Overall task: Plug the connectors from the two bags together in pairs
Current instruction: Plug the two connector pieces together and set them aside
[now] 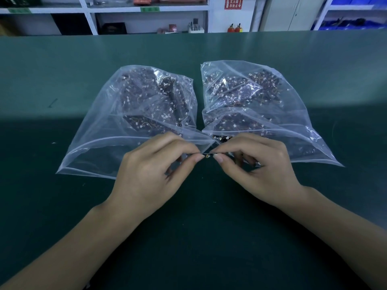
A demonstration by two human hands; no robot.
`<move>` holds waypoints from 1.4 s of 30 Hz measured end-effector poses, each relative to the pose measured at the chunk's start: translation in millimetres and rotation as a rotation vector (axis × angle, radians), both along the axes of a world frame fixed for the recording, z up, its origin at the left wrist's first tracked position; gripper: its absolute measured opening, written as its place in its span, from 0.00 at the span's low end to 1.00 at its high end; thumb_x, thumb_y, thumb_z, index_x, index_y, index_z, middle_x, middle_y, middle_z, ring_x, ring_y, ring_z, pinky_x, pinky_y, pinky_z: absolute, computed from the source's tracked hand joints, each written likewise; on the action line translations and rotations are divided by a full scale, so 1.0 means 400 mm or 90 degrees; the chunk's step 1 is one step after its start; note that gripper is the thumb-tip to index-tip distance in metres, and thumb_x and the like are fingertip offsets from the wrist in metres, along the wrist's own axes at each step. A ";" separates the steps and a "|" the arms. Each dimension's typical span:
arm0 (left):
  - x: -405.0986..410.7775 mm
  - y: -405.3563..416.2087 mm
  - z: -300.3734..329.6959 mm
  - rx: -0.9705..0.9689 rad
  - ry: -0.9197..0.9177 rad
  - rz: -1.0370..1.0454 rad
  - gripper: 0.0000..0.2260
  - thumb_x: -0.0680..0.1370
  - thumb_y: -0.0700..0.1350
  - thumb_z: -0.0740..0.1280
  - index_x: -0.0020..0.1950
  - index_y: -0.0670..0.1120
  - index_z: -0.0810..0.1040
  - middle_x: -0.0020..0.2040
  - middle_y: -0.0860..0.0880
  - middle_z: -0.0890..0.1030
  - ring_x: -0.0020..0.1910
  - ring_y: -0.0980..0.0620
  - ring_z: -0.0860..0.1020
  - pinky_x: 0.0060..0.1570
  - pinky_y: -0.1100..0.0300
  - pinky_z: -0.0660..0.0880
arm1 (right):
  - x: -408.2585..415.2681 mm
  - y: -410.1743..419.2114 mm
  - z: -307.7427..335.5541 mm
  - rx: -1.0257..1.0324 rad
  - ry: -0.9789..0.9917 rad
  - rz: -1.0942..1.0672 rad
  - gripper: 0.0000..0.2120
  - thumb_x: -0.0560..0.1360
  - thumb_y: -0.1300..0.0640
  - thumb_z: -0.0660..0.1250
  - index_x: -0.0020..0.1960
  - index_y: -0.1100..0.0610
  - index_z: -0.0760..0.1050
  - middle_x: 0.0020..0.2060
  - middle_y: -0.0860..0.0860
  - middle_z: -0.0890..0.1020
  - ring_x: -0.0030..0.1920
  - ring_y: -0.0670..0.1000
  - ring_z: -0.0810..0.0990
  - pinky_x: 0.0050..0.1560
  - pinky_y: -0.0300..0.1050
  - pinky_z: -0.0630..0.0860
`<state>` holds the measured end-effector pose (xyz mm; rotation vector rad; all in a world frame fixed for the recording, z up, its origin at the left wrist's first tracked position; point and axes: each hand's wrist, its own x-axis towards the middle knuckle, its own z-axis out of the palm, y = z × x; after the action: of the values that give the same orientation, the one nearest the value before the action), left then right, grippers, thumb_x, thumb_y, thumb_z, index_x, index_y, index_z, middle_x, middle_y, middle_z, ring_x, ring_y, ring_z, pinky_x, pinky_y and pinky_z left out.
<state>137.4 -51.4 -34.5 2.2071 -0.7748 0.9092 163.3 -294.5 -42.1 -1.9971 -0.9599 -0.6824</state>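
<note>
Here, closest to me, my left hand point(150, 174) and my right hand point(259, 170) meet fingertip to fingertip, each pinching one end of a tiny connector pair point(207, 155) between thumb and forefinger above the green table point(209, 227). Just beyond them two clear zip bags lie side by side, mouths toward me. The left bag point(129, 114) holds smaller packets of dark wired connectors with white plugs; the right bag point(251, 105) holds the same kind of packets. Farther off, white shelving point(146, 9) lines the wall
</note>
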 end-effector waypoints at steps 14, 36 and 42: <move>-0.006 -0.001 0.010 0.067 -0.022 -0.003 0.07 0.84 0.43 0.72 0.48 0.43 0.86 0.45 0.52 0.82 0.40 0.57 0.77 0.35 0.58 0.77 | -0.012 0.005 0.005 -0.002 0.032 -0.002 0.02 0.79 0.63 0.74 0.48 0.60 0.85 0.38 0.48 0.82 0.35 0.47 0.76 0.42 0.29 0.67; -0.011 -0.004 0.011 0.059 0.003 -0.027 0.07 0.84 0.46 0.73 0.48 0.45 0.87 0.45 0.54 0.83 0.42 0.61 0.77 0.38 0.62 0.76 | -0.021 0.009 0.009 0.041 0.138 0.050 0.07 0.82 0.59 0.69 0.51 0.61 0.84 0.41 0.52 0.85 0.39 0.54 0.83 0.36 0.53 0.77; -0.012 -0.003 0.013 0.047 0.011 -0.021 0.09 0.85 0.49 0.72 0.51 0.46 0.88 0.46 0.56 0.82 0.42 0.62 0.76 0.35 0.60 0.76 | -0.007 -0.014 0.021 0.118 0.186 -0.051 0.07 0.79 0.61 0.59 0.45 0.54 0.74 0.43 0.47 0.87 0.41 0.50 0.87 0.41 0.48 0.81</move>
<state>132.5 -52.4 -29.2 2.2558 -0.8467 0.8560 160.4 -300.1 -33.8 -1.9121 -0.6238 -0.4861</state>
